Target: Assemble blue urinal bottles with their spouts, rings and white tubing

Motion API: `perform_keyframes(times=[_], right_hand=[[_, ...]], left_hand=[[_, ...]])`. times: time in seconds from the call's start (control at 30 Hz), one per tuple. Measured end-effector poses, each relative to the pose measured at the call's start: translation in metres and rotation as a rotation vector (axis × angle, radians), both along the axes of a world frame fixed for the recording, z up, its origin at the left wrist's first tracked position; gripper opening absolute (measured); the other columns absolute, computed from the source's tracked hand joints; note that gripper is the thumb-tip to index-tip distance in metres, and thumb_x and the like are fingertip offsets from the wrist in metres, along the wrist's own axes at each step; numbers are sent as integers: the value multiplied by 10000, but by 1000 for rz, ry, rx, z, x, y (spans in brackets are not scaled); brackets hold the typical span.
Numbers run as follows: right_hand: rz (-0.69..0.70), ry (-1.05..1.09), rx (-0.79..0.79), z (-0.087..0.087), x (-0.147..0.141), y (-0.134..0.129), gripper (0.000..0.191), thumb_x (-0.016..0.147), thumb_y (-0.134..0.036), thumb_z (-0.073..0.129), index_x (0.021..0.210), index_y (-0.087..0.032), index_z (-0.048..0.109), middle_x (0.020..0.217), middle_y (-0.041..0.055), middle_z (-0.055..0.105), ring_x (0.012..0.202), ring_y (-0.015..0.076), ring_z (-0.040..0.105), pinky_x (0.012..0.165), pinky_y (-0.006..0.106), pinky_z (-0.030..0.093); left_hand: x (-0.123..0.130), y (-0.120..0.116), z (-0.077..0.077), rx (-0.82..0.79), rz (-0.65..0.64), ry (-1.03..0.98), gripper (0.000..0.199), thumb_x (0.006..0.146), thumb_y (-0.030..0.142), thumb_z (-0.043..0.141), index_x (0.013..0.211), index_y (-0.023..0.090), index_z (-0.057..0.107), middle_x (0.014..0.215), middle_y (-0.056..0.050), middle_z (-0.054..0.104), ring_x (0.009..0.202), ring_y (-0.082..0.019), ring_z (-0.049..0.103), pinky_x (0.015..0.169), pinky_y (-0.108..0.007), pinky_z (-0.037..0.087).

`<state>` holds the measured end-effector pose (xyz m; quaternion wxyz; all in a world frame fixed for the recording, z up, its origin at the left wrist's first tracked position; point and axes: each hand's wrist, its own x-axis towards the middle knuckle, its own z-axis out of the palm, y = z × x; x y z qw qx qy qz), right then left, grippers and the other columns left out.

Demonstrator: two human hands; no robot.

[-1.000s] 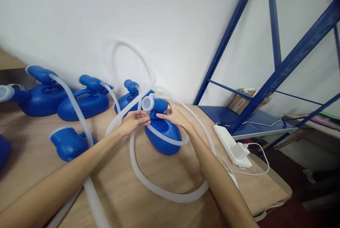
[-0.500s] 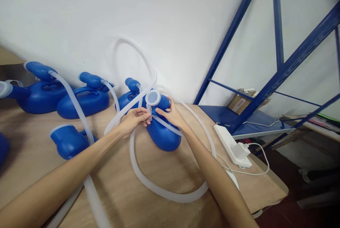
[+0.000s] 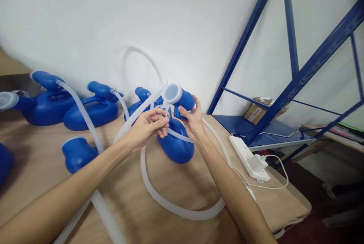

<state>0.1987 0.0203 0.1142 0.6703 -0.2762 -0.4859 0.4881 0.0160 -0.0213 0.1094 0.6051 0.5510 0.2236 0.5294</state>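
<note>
A blue plastic urinal head (image 3: 186,100) with a translucent white cap (image 3: 173,93) is gripped from the right by my right hand (image 3: 193,119), thumb in front and fingers behind. From the left, my left hand (image 3: 153,124) is closed, its thumb and fingertips pinching the cap's white strap (image 3: 167,110) just below the cap. Under both hands a blue urinal bottle (image 3: 178,147) rests on the table, its upper part partly hidden. A pale corrugated hose (image 3: 182,210) loops around the bottle.
Several more blue urinal bottles (image 3: 91,117) with hoses stand along the wall to the left. A separate blue head (image 3: 79,155) lies nearer, beside my left forearm. On the right are a white power strip (image 3: 247,156) and a blue metal shelf frame (image 3: 287,88).
The blue head has risen and tilted away from the bottle in my right hand. My left hand has moved slightly right and up with the strap.
</note>
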Motion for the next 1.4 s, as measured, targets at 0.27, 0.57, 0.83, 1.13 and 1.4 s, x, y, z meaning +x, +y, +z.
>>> perform_keyframes(times=[0.27,0.57,0.83,1.13,1.4], right_hand=[[0,-96,137,10,-13,-22,1007,671,-448,922,1524,-379,392,1412,56,650,1292,263,653,1013,417,624],[16,-30,140,14,-21,-36,955,688,-396,922,1491,-346,409,1437,62,640,1343,274,627,1143,474,548],[-55,-27,133,9,-28,-39,986,688,-413,928,1515,-361,393,1393,53,655,1267,259,664,1133,472,558],[-30,-101,269,6,-29,-42,1264,613,-508,976,1597,-354,197,1516,113,547,1372,300,606,1185,529,498],[4,-206,244,9,-20,-41,1291,611,-435,979,1595,-398,143,1376,92,605,986,237,712,766,382,659]], left_hand=[[-1,-6,11,16,152,-39,470,553,434,1035,787,157,735,767,-52,792,648,-196,765,571,-239,607],[-4,-17,20,343,346,97,225,736,367,928,751,176,810,835,-42,723,697,-153,691,522,-223,574],[0,-20,23,217,342,65,325,694,408,961,751,170,748,710,-26,738,720,-188,739,565,-219,548],[-5,-24,32,-23,280,16,449,542,419,1030,757,172,723,726,-30,775,703,-206,772,610,-240,595],[-11,-27,37,39,217,32,383,592,439,1015,713,167,775,755,-67,803,750,-232,796,730,-300,675]])
